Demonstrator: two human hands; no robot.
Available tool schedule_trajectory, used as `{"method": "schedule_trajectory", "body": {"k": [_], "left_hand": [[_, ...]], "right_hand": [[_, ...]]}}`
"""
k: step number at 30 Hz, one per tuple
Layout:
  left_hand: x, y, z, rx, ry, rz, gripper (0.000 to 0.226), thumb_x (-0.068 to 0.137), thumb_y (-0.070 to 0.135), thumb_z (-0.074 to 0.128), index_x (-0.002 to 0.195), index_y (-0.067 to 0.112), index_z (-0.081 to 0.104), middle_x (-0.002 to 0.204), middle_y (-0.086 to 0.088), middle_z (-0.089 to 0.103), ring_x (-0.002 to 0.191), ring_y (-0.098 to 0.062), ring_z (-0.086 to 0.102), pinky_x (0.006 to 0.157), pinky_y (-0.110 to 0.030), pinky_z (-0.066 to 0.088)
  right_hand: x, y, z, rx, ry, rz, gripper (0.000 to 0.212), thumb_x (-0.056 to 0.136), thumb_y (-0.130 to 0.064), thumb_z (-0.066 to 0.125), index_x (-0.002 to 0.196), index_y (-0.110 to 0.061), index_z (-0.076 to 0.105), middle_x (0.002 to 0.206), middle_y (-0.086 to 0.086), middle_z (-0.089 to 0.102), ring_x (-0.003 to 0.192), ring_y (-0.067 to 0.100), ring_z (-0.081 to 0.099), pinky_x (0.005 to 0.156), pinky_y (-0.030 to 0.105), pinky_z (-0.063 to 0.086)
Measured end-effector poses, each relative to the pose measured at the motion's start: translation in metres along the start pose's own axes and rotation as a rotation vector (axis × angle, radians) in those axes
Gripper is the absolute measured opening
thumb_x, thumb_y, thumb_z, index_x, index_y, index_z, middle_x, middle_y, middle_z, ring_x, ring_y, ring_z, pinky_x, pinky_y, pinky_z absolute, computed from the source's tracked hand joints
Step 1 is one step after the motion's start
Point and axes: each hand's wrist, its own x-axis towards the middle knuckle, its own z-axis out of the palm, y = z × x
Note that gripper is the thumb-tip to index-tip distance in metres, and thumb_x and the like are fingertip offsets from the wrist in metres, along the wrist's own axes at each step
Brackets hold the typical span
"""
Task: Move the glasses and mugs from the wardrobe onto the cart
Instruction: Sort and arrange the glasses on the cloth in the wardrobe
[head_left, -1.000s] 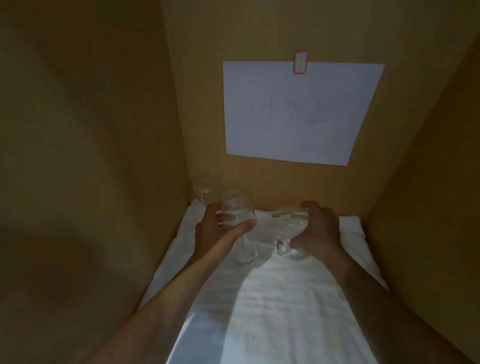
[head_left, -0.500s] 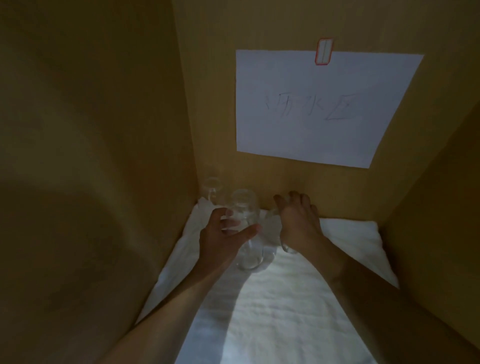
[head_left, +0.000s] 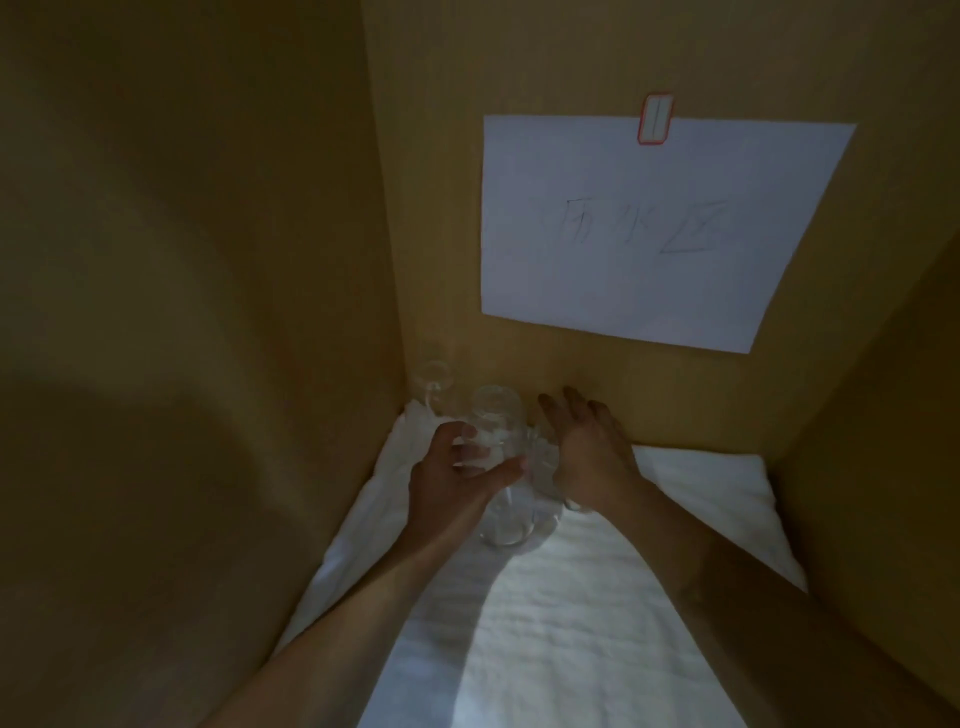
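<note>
inside a dim wardrobe (head_left: 218, 260), the left hand (head_left: 452, 483) is wrapping its grip around a tall glass (head_left: 496, 467) to lift it; the right hand (head_left: 587, 457), fingers straight, is reaching past a mug (head_left: 545, 462).

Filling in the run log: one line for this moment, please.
left hand: grips tall glass | right hand: open beside it | corner glass: untouched
</note>
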Motion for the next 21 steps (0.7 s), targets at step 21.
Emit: {"method": "schedule_trajectory", "body": {"k": [21], "left_hand": [[-0.068,0.064,0.062,-0.074,-0.26,0.165,0.085,0.048,0.059,0.09,0.12,0.024,0.058,0.111,0.005,0.071,0.099,-0.012,0.071,0.088,-0.04,0.06]], "right_hand": [[-0.124,0.03,0.02,1.864,0.008,0.677,0.063,0.1,-0.063,0.04,0.116,-0.009,0.07,0.108,0.016,0.076,0.1,0.036,0.073,0.087,0.053,0.059]]}}
